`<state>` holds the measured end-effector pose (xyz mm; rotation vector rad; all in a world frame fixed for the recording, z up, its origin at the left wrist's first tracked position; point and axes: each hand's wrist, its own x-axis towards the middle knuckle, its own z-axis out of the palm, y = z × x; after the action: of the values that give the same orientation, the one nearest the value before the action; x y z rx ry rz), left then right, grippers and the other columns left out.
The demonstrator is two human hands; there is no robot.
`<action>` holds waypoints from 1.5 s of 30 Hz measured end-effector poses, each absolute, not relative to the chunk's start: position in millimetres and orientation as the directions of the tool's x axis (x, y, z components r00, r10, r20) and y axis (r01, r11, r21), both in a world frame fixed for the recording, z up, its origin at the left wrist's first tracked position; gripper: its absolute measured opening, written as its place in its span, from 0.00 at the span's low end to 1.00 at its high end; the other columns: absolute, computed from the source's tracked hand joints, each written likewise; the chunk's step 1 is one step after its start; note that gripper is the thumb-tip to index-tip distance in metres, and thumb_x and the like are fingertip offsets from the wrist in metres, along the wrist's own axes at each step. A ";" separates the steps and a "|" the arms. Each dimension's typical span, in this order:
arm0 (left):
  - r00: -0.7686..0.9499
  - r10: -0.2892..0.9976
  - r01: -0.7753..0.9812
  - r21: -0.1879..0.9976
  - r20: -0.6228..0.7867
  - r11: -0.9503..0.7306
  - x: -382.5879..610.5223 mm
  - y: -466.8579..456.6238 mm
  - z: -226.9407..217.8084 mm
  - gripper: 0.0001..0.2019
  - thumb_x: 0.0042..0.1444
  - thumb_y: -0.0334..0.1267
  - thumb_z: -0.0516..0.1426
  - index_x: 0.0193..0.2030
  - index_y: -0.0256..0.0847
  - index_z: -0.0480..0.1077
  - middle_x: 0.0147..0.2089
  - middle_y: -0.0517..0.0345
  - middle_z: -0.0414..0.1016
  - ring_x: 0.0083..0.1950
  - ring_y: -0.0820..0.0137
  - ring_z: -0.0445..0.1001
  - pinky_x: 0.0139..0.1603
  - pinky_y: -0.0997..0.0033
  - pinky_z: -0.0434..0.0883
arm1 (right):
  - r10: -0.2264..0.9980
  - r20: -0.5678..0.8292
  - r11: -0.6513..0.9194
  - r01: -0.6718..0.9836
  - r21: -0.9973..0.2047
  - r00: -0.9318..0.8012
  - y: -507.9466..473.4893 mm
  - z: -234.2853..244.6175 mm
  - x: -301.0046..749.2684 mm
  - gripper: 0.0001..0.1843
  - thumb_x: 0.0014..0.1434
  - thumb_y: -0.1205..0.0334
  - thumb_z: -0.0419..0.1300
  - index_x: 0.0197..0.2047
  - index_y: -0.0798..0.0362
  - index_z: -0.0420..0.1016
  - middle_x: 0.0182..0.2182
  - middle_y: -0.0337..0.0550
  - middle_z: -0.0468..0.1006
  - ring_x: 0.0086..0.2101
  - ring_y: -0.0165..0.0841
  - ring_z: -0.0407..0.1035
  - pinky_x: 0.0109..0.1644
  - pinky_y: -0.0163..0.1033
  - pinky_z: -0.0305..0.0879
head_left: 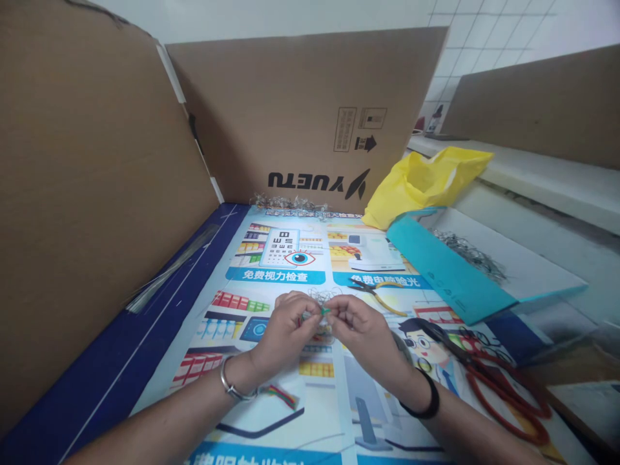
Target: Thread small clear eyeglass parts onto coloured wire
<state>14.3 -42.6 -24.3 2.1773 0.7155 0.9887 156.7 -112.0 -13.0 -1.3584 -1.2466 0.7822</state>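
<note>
My left hand (pixel 285 326) and my right hand (pixel 358 329) meet over the printed poster (pixel 290 271) on the table. Both are closed in a pinch round a small tangle of thin wire with a green bit (pixel 323 309) between the fingertips. What the wire piece is exactly, I cannot make out. A silver bangle sits on my left wrist, a black band on my right. A short bundle of coloured strands (pixel 281 394) lies on the poster just under my left wrist.
Yellow-handled pliers (pixel 382 294) lie just beyond my right hand. Red-handled scissors (pixel 504 381) are at the right. A teal box lid (pixel 445 265) holds a heap of wire bits (pixel 469 252). A yellow bag (pixel 421 181) and cardboard walls (pixel 97 194) surround the area.
</note>
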 end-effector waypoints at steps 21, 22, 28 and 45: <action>0.591 0.670 0.211 0.716 0.449 -0.665 15.7 -37.5 -30.2 0.08 0.49 0.25 0.54 0.27 0.41 0.68 0.30 0.60 0.72 0.38 0.69 0.68 0.43 0.65 0.66 | 0.914 0.396 0.195 0.754 -0.627 0.092 -110.1 -21.1 163.3 0.08 0.52 0.72 0.55 0.30 0.51 0.72 0.25 0.38 0.72 0.28 0.29 0.67 0.32 0.33 0.62; 0.591 0.671 0.208 0.719 0.447 -0.663 15.6 -37.6 -30.1 0.08 0.49 0.25 0.54 0.27 0.41 0.68 0.30 0.60 0.72 0.38 0.69 0.68 0.43 0.65 0.66 | 0.913 0.397 0.189 0.761 -0.621 0.097 -110.2 -21.3 163.2 0.07 0.52 0.72 0.55 0.29 0.51 0.72 0.25 0.37 0.72 0.27 0.29 0.66 0.31 0.32 0.62; 0.591 0.679 0.168 0.757 0.435 -0.631 15.2 -38.0 -32.3 0.08 0.49 0.24 0.53 0.29 0.41 0.68 0.32 0.60 0.72 0.39 0.69 0.69 0.43 0.66 0.67 | 0.912 0.391 0.169 0.753 -0.636 0.126 -111.8 -21.2 162.3 0.07 0.51 0.73 0.55 0.28 0.52 0.71 0.24 0.36 0.72 0.25 0.28 0.65 0.29 0.32 0.60; 0.584 0.715 0.170 0.804 0.383 -0.570 16.2 -40.7 -31.2 0.06 0.50 0.27 0.57 0.31 0.42 0.73 0.34 0.58 0.75 0.39 0.69 0.72 0.42 0.66 0.71 | 0.921 0.350 0.133 0.707 -0.695 0.170 -111.0 -24.7 162.8 0.08 0.50 0.73 0.54 0.28 0.52 0.71 0.23 0.35 0.72 0.24 0.27 0.65 0.28 0.31 0.60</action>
<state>16.2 -40.7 -31.2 2.0683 0.7021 0.9329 162.8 -111.0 -24.7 -1.6245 -1.5875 0.3280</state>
